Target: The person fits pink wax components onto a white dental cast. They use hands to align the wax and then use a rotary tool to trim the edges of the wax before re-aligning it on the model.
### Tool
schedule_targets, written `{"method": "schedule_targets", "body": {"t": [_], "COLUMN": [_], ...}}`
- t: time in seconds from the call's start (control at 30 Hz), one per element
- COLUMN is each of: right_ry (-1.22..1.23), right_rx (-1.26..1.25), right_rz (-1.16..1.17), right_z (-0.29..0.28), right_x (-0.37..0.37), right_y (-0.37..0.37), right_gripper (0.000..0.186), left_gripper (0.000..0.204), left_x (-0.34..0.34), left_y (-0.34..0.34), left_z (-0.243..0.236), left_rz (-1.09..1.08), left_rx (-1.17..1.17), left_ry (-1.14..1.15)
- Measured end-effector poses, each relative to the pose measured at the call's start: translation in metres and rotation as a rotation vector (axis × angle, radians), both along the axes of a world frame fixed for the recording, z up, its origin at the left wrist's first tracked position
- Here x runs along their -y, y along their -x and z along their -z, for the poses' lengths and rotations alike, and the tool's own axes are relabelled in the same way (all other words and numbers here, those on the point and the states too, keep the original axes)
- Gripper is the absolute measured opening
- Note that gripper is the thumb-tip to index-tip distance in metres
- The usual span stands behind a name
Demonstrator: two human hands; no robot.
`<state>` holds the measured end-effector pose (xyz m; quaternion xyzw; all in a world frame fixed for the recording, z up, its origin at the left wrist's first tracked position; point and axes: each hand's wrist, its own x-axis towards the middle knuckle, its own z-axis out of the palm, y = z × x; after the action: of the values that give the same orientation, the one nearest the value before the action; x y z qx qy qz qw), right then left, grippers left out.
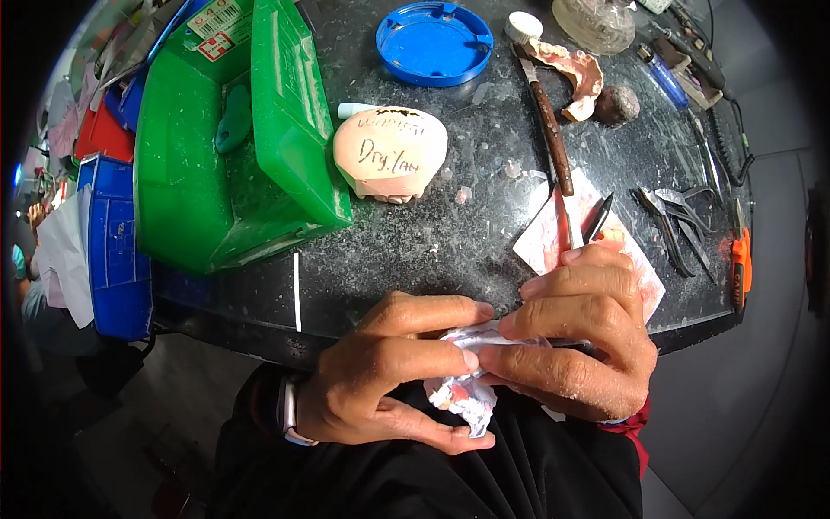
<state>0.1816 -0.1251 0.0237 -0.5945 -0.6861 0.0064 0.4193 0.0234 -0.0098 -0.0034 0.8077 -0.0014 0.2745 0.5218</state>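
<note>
Near the table's front edge, a crumpled piece of white paper (462, 394) with reddish spots is held between both hands. My left hand (367, 368) closes on its left side, thumb below and fingers on top. From the right, the bent fingers of my right hand (579, 337) pinch the paper's upper edge. Whatever the folds may wrap is hidden. Just beyond my right fingers lies a wax knife (550, 130) with a wooden handle, its metal end on a pink-stained white sheet (635, 264). A black pointed tool (598, 218) rests beside it.
A pale dental cast (391, 151) with handwriting sits mid-table. Green bin (298, 112) and blue bin (121, 251) stand left. Farther back are a blue lid (434, 43), a pink horseshoe-shaped dental piece (584, 73) and a round lump (617, 105). Pliers (666, 229) and an orange-handled tool (741, 264) lie right.
</note>
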Motion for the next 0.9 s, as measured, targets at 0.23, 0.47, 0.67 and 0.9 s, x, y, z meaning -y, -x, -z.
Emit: {"method": "schedule_targets", "body": {"t": [0.23,0.47,0.67,0.9], "right_ry": [0.019,0.077,0.070,0.080], "right_rx": [-0.029,-0.018,-0.009,-0.008], "right_rz": [0.014,0.027,0.012,-0.009], "right_z": [-0.002,-0.008,-0.006,-0.009], "right_x": [0.001,0.005,0.005,0.009], "right_y": [0.002,0.003,0.001,0.002], "right_gripper": [0.022,0.019,0.020,0.026], "left_gripper": [0.079,0.056,0.087,0.061], "left_x": [0.002,0.000,-0.001,0.006], "left_y": [0.001,0.007,-0.002,0.004], "left_z": [0.004,0.005,0.003,0.012], "left_rz": [-0.021,0.042,-0.016,0.032], "left_rx": [0.048,0.056,0.074,0.118], "left_ry": [0.091,0.142,-0.078,0.133]}}
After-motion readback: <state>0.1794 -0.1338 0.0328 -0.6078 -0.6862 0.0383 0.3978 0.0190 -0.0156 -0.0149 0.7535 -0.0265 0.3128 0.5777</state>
